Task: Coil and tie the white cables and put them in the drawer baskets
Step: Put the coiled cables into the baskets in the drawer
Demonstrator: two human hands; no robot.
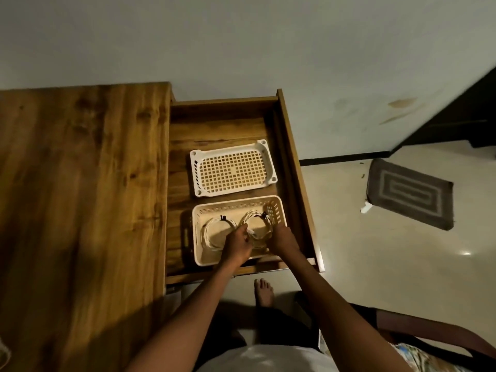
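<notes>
An open wooden drawer [290, 146] holds two baskets. The far white basket [268, 159] has nothing in it. The near cream basket [241, 204] holds two coiled white cables, each bound with a dark tie: the left coil [212, 232] and the right coil [259, 220]. Both my hands reach into the near basket. My left hand [237, 244] has its fingers curled on cable between the two coils. My right hand [283, 238] grips the near right side of the right coil.
A wooden tabletop [80, 183] runs along the left of the drawer. Beyond lies pale floor with a grey mat [410, 193]. My bare foot [264, 291] stands below the drawer front, and a chair arm [429, 334] is at the lower right.
</notes>
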